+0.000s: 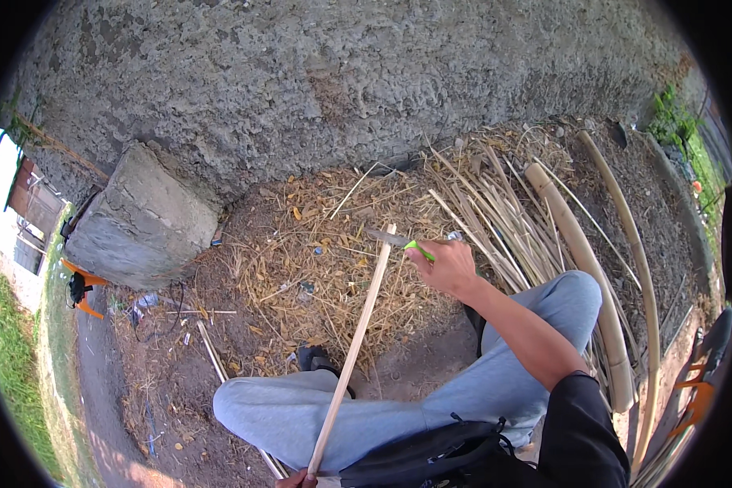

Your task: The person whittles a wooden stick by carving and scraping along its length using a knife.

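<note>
Right hand (447, 267) grips a green-handled knife (398, 241) against the bamboo strip (354, 354) — left hand (297, 481) holds its lower end.

A pale, smooth wooden stick (356, 346) is showing a matt finish; the knife's dull metal blade (385, 237) is meeting a glossy green plastic handle (419, 249); the grey concrete wall (301, 73) is looking rough.

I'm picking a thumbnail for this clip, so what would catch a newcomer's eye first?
In the middle, the right hand holds a knife with a green handle against the far end of a long pale stick that runs down to the left hand at the bottom edge. Right of that lies a heap of split bamboo strips beside thick poles. A rough concrete wall fills the top.
</note>
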`<move>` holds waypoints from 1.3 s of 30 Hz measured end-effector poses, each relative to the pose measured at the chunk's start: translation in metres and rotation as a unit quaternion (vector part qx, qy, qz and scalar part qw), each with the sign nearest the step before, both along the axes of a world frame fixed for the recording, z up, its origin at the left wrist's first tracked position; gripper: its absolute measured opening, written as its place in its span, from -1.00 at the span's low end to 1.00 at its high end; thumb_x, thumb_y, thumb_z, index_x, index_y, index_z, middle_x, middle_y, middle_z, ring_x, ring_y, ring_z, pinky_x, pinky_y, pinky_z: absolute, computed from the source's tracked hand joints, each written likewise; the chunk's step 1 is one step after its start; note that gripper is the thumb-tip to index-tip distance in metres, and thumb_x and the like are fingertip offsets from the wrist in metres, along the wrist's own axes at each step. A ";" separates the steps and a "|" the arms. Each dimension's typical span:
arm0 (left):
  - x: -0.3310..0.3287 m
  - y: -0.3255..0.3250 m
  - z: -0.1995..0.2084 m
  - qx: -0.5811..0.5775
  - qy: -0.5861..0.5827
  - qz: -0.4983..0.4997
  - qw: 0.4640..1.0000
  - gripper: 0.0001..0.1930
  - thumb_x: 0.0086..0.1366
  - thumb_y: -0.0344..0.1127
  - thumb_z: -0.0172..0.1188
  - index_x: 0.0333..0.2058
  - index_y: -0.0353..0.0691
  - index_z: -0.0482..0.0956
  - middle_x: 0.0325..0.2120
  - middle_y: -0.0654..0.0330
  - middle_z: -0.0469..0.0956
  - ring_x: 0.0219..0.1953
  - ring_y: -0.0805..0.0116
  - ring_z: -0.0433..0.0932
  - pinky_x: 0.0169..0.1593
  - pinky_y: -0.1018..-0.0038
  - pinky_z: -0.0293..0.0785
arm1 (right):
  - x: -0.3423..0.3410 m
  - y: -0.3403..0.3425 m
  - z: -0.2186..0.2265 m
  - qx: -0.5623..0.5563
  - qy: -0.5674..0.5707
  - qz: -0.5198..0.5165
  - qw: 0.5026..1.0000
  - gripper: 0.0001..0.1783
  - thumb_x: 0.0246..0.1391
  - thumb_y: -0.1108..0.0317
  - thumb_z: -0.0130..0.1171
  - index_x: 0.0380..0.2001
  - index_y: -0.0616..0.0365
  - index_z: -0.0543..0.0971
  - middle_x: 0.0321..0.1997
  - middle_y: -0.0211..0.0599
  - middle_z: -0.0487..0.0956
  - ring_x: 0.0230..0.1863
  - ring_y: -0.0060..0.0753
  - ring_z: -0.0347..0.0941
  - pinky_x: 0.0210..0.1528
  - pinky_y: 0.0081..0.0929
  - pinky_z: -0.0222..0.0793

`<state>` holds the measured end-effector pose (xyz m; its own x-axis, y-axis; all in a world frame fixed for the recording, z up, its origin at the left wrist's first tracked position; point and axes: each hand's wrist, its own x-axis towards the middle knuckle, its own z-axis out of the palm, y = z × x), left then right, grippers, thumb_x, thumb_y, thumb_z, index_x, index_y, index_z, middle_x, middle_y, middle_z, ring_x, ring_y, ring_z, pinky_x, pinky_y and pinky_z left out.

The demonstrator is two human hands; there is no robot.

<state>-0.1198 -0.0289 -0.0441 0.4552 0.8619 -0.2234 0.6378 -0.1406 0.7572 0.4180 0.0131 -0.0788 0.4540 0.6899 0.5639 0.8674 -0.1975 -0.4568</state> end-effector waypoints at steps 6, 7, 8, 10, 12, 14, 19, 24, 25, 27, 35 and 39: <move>0.001 0.003 -0.005 0.021 0.022 -0.003 1.000 -0.75 0.29 -0.20 0.14 -0.36 -0.29 0.63 -0.74 0.26 0.26 -0.63 0.47 0.20 -0.56 0.37 0.16 | -0.009 0.002 -0.003 -0.081 0.033 0.017 0.996 -0.65 0.25 0.03 0.14 -0.38 0.05 0.70 -0.76 -0.31 0.50 -0.82 -0.33 0.34 -0.77 -0.31 0.20; 0.000 0.003 -0.006 0.021 0.033 -0.010 0.999 -0.74 0.29 -0.20 0.14 -0.35 -0.30 0.63 -0.73 0.25 0.25 -0.63 0.47 0.20 -0.55 0.37 0.16 | -0.020 0.002 -0.002 -0.064 0.012 0.070 0.995 -0.65 0.26 0.03 0.14 -0.38 0.06 0.69 -0.75 -0.31 0.51 -0.82 -0.34 0.33 -0.78 -0.32 0.18; 0.001 0.003 -0.007 0.021 0.034 -0.011 0.999 -0.74 0.29 -0.20 0.14 -0.35 -0.30 0.63 -0.73 0.25 0.25 -0.63 0.47 0.20 -0.55 0.37 0.16 | -0.031 0.000 -0.002 -0.072 0.022 0.098 0.992 -0.66 0.26 0.05 0.14 -0.38 0.06 0.68 -0.73 -0.30 0.53 -0.82 -0.35 0.33 -0.79 -0.33 0.14; 0.006 0.002 -0.009 0.051 -0.015 -0.003 0.999 -0.74 0.31 -0.20 0.14 -0.37 -0.31 0.60 -0.74 0.23 0.25 -0.63 0.46 0.19 -0.55 0.37 0.16 | -0.030 0.003 -0.010 -0.058 0.019 0.101 0.993 -0.67 0.25 0.05 0.15 -0.38 0.06 0.68 -0.72 -0.30 0.54 -0.82 -0.35 0.35 -0.78 -0.34 0.15; 0.012 0.001 -0.006 0.064 -0.026 -0.007 0.998 -0.74 0.31 -0.20 0.14 -0.37 -0.32 0.60 -0.74 0.22 0.25 -0.63 0.45 0.19 -0.55 0.36 0.16 | -0.026 0.005 -0.011 -0.059 0.028 0.092 0.994 -0.65 0.24 0.03 0.14 -0.40 0.07 0.67 -0.71 -0.28 0.54 -0.77 -0.32 0.41 -0.73 -0.31 0.24; 0.014 0.001 -0.003 0.078 -0.039 -0.011 0.996 -0.74 0.32 -0.20 0.15 -0.38 -0.32 0.59 -0.74 0.21 0.26 -0.63 0.45 0.19 -0.55 0.36 0.17 | -0.018 0.004 -0.021 -0.086 0.041 0.047 0.994 -0.63 0.25 0.01 0.13 -0.40 0.07 0.67 -0.70 -0.26 0.55 -0.74 -0.28 0.44 -0.68 -0.25 0.29; 0.008 0.003 -0.005 0.048 -0.027 -0.005 0.998 -0.76 0.30 -0.25 0.17 -0.38 -0.35 0.60 -0.73 0.17 0.28 -0.63 0.43 0.21 -0.55 0.35 0.19 | 0.047 -0.008 -0.031 -0.209 0.184 -0.153 0.948 -0.53 0.29 -0.03 0.06 -0.43 0.15 0.65 -0.67 -0.10 0.53 -0.57 0.03 0.51 -0.45 -0.04 0.39; 0.013 -0.004 -0.004 0.058 0.004 0.021 0.998 -0.72 0.30 -0.18 0.20 -0.37 -0.33 0.60 -0.73 0.14 0.32 -0.64 0.39 0.25 -0.53 0.35 0.20 | 0.030 0.001 -0.024 -0.036 0.253 -0.165 0.953 -0.48 0.29 -0.04 0.05 -0.45 0.23 0.61 -0.68 -0.02 0.49 -0.55 0.11 0.47 -0.40 -0.04 0.36; 0.015 -0.005 -0.004 0.042 -0.005 0.030 0.999 -0.71 0.30 -0.15 0.19 -0.35 -0.32 0.61 -0.73 0.15 0.33 -0.63 0.39 0.26 -0.52 0.34 0.22 | 0.027 -0.001 -0.023 -0.040 0.251 -0.163 0.953 -0.48 0.29 -0.04 0.05 -0.45 0.23 0.61 -0.68 -0.02 0.49 -0.55 0.11 0.47 -0.40 -0.04 0.36; 0.010 -0.006 -0.004 0.014 -0.002 0.043 0.999 -0.68 0.30 -0.12 0.18 -0.33 -0.32 0.61 -0.71 0.16 0.35 -0.60 0.39 0.28 -0.49 0.33 0.24 | 0.003 0.001 -0.010 -0.026 0.243 -0.107 0.964 -0.51 0.28 -0.03 0.08 -0.43 0.22 0.61 -0.68 -0.07 0.49 -0.64 0.04 0.45 -0.49 -0.09 0.32; -0.007 -0.004 -0.023 0.027 0.021 -0.006 0.999 -0.71 0.34 -0.15 0.16 -0.26 -0.30 0.66 -0.68 0.17 0.38 -0.59 0.44 0.32 -0.49 0.37 0.24 | -0.016 -0.016 -0.023 -0.067 0.021 0.054 0.996 -0.60 0.24 0.04 0.14 -0.43 0.18 0.65 -0.67 -0.18 0.55 -0.68 -0.05 0.49 -0.54 -0.11 0.41; -0.022 0.000 -0.045 0.069 0.007 -0.026 0.997 -0.77 0.35 -0.23 0.16 -0.24 -0.29 0.66 -0.67 0.17 0.40 -0.60 0.43 0.33 -0.49 0.38 0.26 | 0.050 -0.018 -0.040 -0.159 0.192 -0.240 0.938 -0.51 0.28 0.00 0.08 -0.47 0.21 0.66 -0.65 -0.08 0.55 -0.56 -0.02 0.53 -0.41 -0.05 0.42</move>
